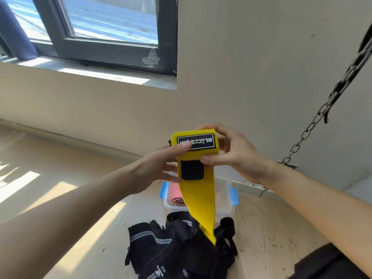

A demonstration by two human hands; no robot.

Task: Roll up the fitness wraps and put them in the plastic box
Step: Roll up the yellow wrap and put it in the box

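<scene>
A pale wooden floor was observed, marked with small dark scuffs and crossed by sunlit patches at the left. A clear plastic box with blue latches was found standing on it near the wall. A heap of black wraps, grey-striped, was recorded lying just before the box.

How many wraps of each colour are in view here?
Yellow wrap: 1, gripped by the left hand and right hand.
Pink wrap: 1, in the plastic box.
Black wraps: 1 tangled heap on the floor, pieces uncountable.
Total: 2 single wraps plus 1 heap.
</scene>
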